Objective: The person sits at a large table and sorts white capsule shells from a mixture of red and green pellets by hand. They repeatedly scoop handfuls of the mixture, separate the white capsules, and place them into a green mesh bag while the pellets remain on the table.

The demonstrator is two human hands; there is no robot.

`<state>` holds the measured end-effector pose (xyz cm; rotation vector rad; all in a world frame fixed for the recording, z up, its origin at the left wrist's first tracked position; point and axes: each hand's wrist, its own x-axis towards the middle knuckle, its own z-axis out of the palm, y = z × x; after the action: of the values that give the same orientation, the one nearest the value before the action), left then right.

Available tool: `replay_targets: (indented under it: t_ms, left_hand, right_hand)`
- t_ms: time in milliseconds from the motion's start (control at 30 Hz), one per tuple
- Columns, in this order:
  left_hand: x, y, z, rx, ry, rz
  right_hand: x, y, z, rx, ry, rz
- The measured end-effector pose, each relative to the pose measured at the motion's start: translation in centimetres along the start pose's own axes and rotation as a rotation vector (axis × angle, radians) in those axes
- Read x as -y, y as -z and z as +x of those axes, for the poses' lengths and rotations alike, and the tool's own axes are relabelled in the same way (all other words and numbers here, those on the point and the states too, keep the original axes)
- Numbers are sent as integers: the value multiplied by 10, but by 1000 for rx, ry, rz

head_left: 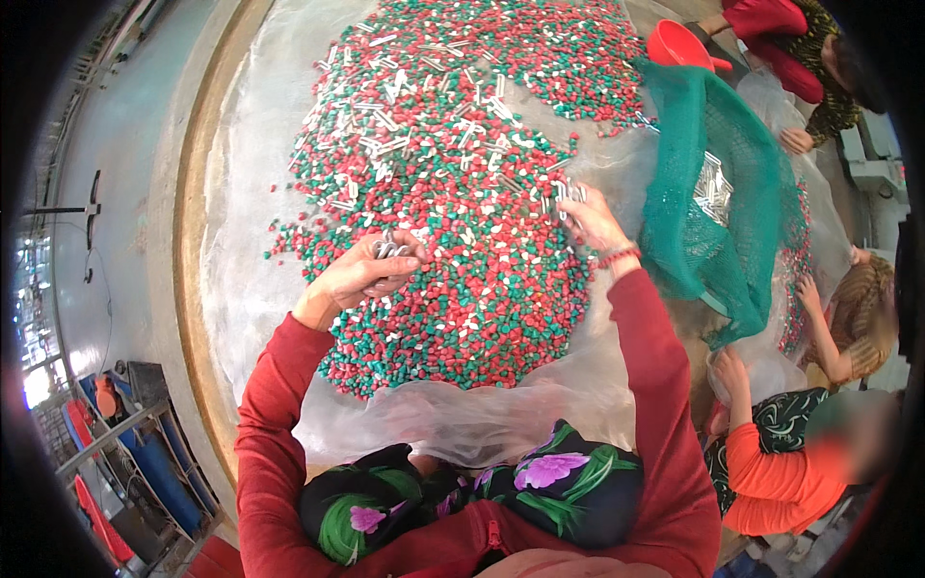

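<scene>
A wide spread of small red, green and white pellets (462, 328) lies in front of me, with long silver metal loops (395, 87) scattered over its far part. My left hand (358, 276) is closed around several shiny metal loops (389, 249), held over the left side of the spread. At the right edge of the pellets, my right hand (597, 223) pinches silver metal loops (566, 200) between thumb and fingers. Their exact shape is hard to make out at this size.
Clear plastic sheeting (260, 318) lies under the pellets. To the right, a green mesh net (674, 193) holds a heap of metal loops (712, 190). A red plastic scoop (679, 46) sits beyond it. Co-workers sit along the right, one in an orange top (771, 482).
</scene>
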<state>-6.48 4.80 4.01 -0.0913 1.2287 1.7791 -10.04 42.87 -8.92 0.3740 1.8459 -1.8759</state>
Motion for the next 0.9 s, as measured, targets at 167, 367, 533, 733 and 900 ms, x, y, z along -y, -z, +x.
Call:
replay_targets:
  t_ms: [167,367,533,733,900]
  left_hand:
    - [3,-5,8,82,-19,-30]
    - [-8,-33,29,132,23,295]
    - [-44,-71,96,317,-363,1425]
    - [-38,-138,152,128,-352,1347]
    - [14,-186,168,-111,-546,1652]
  right_hand:
    - [15,-3,-68,3,-88,499]
    - [-11,31,-92,107,-36,723]
    - [-32,29,-88,-25,-31,872]
    - [20,-27,-97,139,-3,1328]
    - [4,-38,-85,254,118,1573]
